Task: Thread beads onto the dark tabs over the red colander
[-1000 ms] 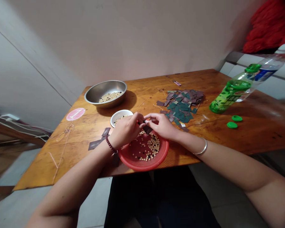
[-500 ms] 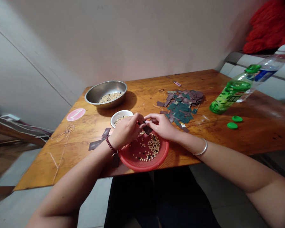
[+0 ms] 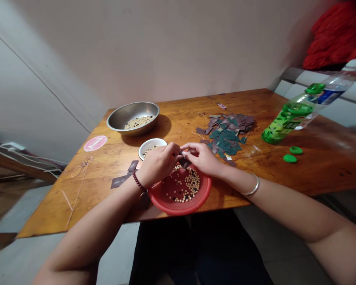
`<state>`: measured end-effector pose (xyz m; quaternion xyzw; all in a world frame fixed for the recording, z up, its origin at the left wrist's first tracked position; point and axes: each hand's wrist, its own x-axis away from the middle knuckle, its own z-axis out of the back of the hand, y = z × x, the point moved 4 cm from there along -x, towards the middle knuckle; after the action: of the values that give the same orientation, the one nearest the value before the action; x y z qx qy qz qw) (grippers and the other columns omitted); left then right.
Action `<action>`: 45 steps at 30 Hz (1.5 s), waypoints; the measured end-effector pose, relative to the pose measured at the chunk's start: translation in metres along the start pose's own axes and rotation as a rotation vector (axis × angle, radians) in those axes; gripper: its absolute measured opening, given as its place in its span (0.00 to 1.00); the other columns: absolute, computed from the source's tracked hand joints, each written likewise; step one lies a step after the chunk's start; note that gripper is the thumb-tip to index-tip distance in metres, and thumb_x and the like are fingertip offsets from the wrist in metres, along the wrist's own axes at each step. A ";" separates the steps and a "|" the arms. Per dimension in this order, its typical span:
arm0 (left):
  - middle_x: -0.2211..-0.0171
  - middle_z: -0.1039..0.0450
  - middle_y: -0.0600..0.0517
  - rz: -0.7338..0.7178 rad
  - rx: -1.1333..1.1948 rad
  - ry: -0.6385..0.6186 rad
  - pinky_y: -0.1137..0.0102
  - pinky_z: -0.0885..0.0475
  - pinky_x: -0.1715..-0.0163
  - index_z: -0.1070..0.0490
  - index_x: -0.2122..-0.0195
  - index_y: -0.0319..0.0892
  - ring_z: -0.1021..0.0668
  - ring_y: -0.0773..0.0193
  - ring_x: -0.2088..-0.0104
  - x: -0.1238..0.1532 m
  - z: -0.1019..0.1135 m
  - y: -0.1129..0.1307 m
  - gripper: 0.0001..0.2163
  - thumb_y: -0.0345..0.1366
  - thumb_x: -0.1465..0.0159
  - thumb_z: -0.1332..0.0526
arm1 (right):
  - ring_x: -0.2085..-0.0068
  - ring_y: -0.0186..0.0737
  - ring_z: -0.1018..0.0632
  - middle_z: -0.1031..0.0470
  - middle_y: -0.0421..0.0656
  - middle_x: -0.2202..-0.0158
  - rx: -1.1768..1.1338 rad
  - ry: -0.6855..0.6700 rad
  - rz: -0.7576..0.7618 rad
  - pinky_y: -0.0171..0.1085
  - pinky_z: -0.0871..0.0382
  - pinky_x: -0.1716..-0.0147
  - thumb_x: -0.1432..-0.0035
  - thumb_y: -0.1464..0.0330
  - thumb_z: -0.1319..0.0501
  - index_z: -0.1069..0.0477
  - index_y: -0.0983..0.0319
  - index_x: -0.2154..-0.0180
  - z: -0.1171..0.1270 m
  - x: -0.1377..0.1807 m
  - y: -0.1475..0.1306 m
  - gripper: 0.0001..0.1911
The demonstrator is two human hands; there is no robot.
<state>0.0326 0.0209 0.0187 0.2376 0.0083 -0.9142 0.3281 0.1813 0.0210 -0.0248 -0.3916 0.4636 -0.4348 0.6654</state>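
Observation:
My left hand (image 3: 160,162) and my right hand (image 3: 203,158) meet above the far side of a red plastic basket (image 3: 178,208). Between their closed fingertips is a small dark brown piece of sheet (image 3: 184,162), pinched from both sides. The fingers cover part of it, so I cannot tell whether anything is inside. Pale round beads (image 3: 192,183), mixed with some black ones, lie in the basket. A small white bowl (image 3: 141,149) with similar beads stands just behind my left hand, partly hidden by it.
A steel bowl (image 3: 112,126) holding more beads stands at the back left. Brown and green pieces (image 3: 225,138) are piled right of centre. Two bottles (image 3: 287,118) and green caps (image 3: 290,158) stand at right. Thread (image 3: 84,162) and dark sheets (image 3: 121,181) lie at left.
Both hands stay over the basket and keep their pinch on the brown piece, with only a very slight shift of the fingers. The whole view has moved a little.

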 end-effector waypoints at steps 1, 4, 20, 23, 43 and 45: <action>0.69 0.29 0.52 -0.002 -0.005 0.004 0.72 0.40 0.72 0.38 0.62 0.41 0.28 0.67 0.71 0.000 0.000 0.000 0.07 0.40 0.35 0.46 | 0.68 0.37 0.21 0.22 0.45 0.69 -0.001 -0.005 0.001 0.36 0.27 0.65 0.43 0.69 0.44 0.28 0.65 0.58 0.000 0.000 0.000 0.12; 0.69 0.29 0.52 -0.015 -0.012 0.021 0.72 0.40 0.72 0.38 0.62 0.41 0.28 0.67 0.70 0.001 0.001 0.000 0.08 0.41 0.34 0.47 | 0.68 0.36 0.21 0.22 0.44 0.69 -0.024 -0.014 -0.003 0.35 0.27 0.65 0.44 0.69 0.44 0.28 0.66 0.59 -0.001 0.000 -0.002 0.12; 0.67 0.29 0.51 0.006 -0.036 0.042 0.71 0.37 0.69 0.37 0.61 0.41 0.27 0.65 0.67 0.005 0.008 -0.005 0.08 0.40 0.34 0.48 | 0.68 0.36 0.22 0.22 0.45 0.68 -0.057 -0.014 -0.034 0.36 0.27 0.65 0.45 0.66 0.41 0.28 0.66 0.59 -0.004 0.000 -0.001 0.13; 0.67 0.28 0.51 -0.005 -0.041 0.050 0.72 0.37 0.70 0.37 0.61 0.41 0.27 0.66 0.67 0.005 0.008 -0.004 0.08 0.40 0.34 0.48 | 0.68 0.36 0.22 0.22 0.45 0.68 -0.042 -0.007 -0.029 0.36 0.27 0.65 0.44 0.66 0.42 0.28 0.67 0.59 -0.004 -0.001 -0.001 0.13; 0.70 0.24 0.46 0.551 -0.243 -0.340 0.70 0.35 0.72 0.23 0.66 0.46 0.24 0.58 0.70 0.011 0.010 -0.072 0.16 0.51 0.43 0.43 | 0.69 0.37 0.22 0.22 0.45 0.68 -0.014 0.019 -0.046 0.35 0.27 0.68 0.45 0.64 0.41 0.27 0.64 0.60 0.001 -0.001 0.008 0.13; 0.70 0.23 0.48 0.571 -0.198 -0.357 0.71 0.35 0.71 0.23 0.65 0.49 0.24 0.61 0.72 0.011 0.009 -0.072 0.13 0.48 0.43 0.42 | 0.69 0.37 0.22 0.22 0.45 0.68 -0.012 0.020 -0.046 0.35 0.27 0.68 0.45 0.63 0.41 0.27 0.64 0.60 0.002 -0.002 0.009 0.13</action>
<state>-0.0216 0.0691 0.0116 0.0338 -0.0273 -0.8076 0.5882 0.1847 0.0257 -0.0326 -0.4018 0.4637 -0.4512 0.6480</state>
